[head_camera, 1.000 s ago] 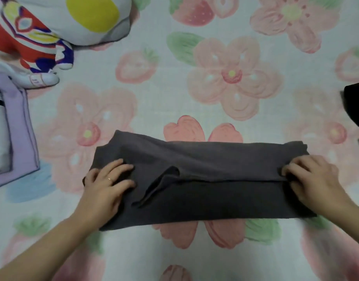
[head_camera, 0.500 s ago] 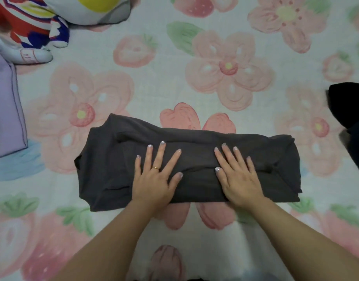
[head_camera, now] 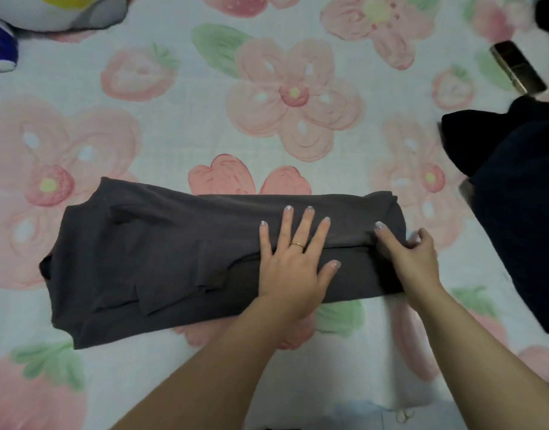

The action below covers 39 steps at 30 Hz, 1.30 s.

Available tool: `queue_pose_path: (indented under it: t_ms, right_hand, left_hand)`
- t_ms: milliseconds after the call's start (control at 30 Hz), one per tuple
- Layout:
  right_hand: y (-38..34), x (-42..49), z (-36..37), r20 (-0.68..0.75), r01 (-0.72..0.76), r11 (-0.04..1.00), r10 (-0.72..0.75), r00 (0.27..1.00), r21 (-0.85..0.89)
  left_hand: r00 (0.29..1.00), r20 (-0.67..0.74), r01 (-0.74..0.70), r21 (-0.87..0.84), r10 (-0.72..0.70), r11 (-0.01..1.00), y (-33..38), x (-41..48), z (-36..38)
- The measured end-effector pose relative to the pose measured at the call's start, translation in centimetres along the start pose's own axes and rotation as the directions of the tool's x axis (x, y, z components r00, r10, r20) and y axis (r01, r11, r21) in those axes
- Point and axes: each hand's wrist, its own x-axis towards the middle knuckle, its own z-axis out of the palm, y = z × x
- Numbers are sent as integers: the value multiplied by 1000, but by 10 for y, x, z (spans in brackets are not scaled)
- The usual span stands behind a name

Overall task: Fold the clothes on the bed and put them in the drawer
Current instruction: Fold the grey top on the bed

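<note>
A dark grey garment (head_camera: 161, 259), folded into a long band, lies across the flowered bedsheet (head_camera: 174, 125). My left hand (head_camera: 295, 262) presses flat on its right half, fingers spread and straight, a ring on one finger. At the band's right end my right hand (head_camera: 412, 259) grips the cloth, thumb on top and fingers curled round the edge. The drawer is out of sight.
A black garment (head_camera: 515, 193) lies heaped at the right edge. A dark, gold-edged oblong object (head_camera: 518, 66) lies at the upper right. Plush toys (head_camera: 50, 10) sit at the top left corner.
Both hands have slid right along the band. The left hand stays flat; the right hand went from lying flat to gripping the right end. The view shifted right, so the purple cloth left the frame.
</note>
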Motion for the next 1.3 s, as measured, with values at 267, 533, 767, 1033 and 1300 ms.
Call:
queue_pose_path:
  t_ms: [267,533,767,1033,1300]
  right_hand:
    - [-24,14,7,235,-13,997,32,971,-79]
    - [-91,-127,36,472,550,790,-606,640,269]
    - [-97,-179,77,458,615,760,-633,624,210]
    - [-85,-164,131,450,592,761,-445,774,-266]
    - [-81,-134,153,274,206,978,-188,943,-37]
  left_hand:
    - [977,210,48,-121,-22,991,-4,12,17]
    - [906,401,289,-818,-133,-497,-28,-32,-77]
    - [780,239,165,-970,-578,-180,-125,-80,-113]
    - [726,104,548,-685,-679,481,-207,-102,-116]
    - [471,-89,769,-446,-878,458,-205,-108,-87]
